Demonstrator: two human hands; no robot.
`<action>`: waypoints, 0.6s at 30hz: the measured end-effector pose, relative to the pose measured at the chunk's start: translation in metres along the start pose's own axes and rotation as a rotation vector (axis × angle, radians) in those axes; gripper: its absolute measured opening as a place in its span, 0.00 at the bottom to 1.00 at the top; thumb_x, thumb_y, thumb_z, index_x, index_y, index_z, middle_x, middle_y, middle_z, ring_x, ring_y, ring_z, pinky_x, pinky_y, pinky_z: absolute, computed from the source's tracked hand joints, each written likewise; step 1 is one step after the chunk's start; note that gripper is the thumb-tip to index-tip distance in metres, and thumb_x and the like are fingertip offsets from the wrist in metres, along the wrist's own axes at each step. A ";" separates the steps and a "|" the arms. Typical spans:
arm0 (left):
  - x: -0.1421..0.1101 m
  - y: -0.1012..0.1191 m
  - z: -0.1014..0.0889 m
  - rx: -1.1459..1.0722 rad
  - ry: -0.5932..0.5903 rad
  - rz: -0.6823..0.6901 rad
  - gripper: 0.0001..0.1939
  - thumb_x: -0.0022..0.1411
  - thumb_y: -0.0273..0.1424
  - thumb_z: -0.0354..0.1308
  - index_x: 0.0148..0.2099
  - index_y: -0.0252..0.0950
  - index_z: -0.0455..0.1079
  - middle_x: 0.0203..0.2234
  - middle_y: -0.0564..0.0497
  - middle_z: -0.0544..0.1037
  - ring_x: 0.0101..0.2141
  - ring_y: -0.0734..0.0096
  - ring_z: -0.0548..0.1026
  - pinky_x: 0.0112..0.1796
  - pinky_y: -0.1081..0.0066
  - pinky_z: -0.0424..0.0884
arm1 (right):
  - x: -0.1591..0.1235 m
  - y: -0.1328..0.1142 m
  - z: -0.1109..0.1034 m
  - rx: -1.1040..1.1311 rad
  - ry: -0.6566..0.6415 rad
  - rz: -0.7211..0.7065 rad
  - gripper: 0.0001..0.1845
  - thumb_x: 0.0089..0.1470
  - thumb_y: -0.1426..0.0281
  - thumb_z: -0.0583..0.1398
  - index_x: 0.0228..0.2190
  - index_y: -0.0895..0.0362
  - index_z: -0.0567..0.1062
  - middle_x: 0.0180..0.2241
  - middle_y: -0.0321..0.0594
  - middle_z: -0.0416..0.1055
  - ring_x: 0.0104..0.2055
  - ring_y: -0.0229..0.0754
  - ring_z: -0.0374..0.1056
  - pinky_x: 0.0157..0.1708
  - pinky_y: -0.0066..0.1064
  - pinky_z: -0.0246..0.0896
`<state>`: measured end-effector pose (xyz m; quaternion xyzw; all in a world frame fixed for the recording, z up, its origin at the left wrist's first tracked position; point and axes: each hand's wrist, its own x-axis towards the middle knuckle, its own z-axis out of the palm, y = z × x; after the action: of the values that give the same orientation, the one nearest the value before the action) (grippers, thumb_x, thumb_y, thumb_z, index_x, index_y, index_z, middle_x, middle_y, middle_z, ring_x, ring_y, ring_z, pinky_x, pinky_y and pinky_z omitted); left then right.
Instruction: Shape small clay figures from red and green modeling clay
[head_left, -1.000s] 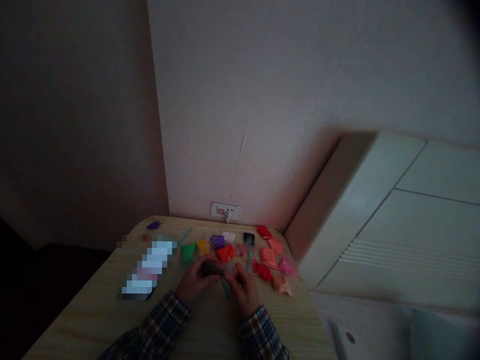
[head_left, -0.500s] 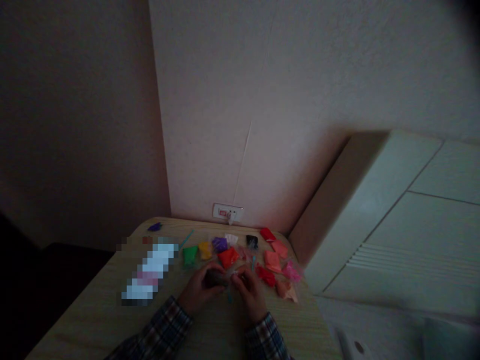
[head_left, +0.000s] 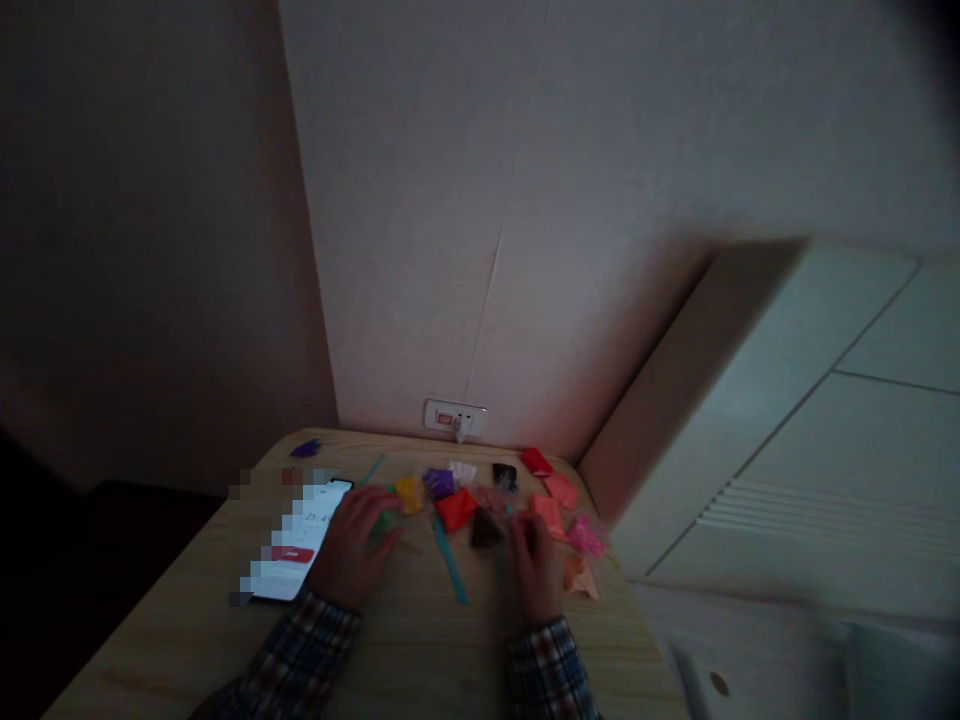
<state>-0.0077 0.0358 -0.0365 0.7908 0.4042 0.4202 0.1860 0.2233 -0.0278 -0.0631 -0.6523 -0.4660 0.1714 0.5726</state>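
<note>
My left hand (head_left: 351,545) curls round a green packet (head_left: 382,528), thumb and fingers on either side of it; both are blurred. My right hand (head_left: 538,572) is bent low at the right of the tabletop, its fingers smeared and any hold hidden. Just left of it lies a dark brown packet (head_left: 486,530). A light blue tip (head_left: 511,510) shows by the right fingertips. Between my hands a flat blue strip (head_left: 450,565) rests on the wood. An orange-red packet (head_left: 456,510) and a yellow packet (head_left: 409,495) lie behind.
A lit phone (head_left: 296,550), partly pixelated, lies left on the table (head_left: 405,660). Purple (head_left: 439,483), white (head_left: 463,471), black (head_left: 505,477), coral (head_left: 547,515), pink (head_left: 586,537) and peach (head_left: 580,577) packets are spread about. A wall socket (head_left: 454,418) is behind; a pale headboard-like panel (head_left: 750,430) stands right.
My hands have parted from the middle. The brown packet they held now lies on the table. My left hand moved left to the green packet, my right hand moved right, covering the red packet's place.
</note>
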 end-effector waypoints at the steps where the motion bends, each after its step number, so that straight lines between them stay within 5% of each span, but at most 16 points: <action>1: 0.001 -0.006 -0.006 0.109 0.030 0.034 0.10 0.56 0.30 0.57 0.42 0.38 0.71 0.40 0.46 0.75 0.46 0.56 0.68 0.50 0.52 0.62 | 0.003 0.002 -0.002 -0.031 0.033 0.007 0.14 0.53 0.58 0.54 0.32 0.57 0.69 0.26 0.41 0.71 0.29 0.44 0.67 0.29 0.33 0.60; 4: -0.001 -0.022 -0.014 0.305 0.007 0.047 0.17 0.54 0.28 0.57 0.48 0.37 0.68 0.49 0.43 0.71 0.51 0.52 0.64 0.51 0.49 0.62 | 0.007 0.005 -0.004 -0.108 0.088 0.006 0.16 0.54 0.58 0.53 0.37 0.58 0.68 0.27 0.41 0.71 0.28 0.45 0.68 0.27 0.33 0.59; 10: -0.007 -0.035 -0.009 0.319 -0.122 0.066 0.20 0.55 0.24 0.49 0.50 0.33 0.68 0.52 0.41 0.67 0.54 0.53 0.63 0.54 0.49 0.61 | 0.006 0.004 0.001 -0.212 0.125 -0.044 0.18 0.56 0.59 0.53 0.44 0.58 0.65 0.33 0.45 0.72 0.30 0.46 0.69 0.28 0.35 0.62; 18: -0.013 -0.037 -0.006 0.349 -0.207 0.043 0.37 0.42 0.14 0.46 0.58 0.31 0.60 0.57 0.41 0.59 0.57 0.52 0.57 0.56 0.50 0.57 | 0.004 -0.004 -0.003 -0.354 0.129 -0.153 0.11 0.57 0.66 0.50 0.39 0.58 0.66 0.41 0.51 0.66 0.40 0.50 0.66 0.36 0.40 0.63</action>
<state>-0.0349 0.0479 -0.0632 0.8584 0.4327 0.2643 0.0776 0.2258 -0.0263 -0.0576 -0.7150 -0.4994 0.0007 0.4892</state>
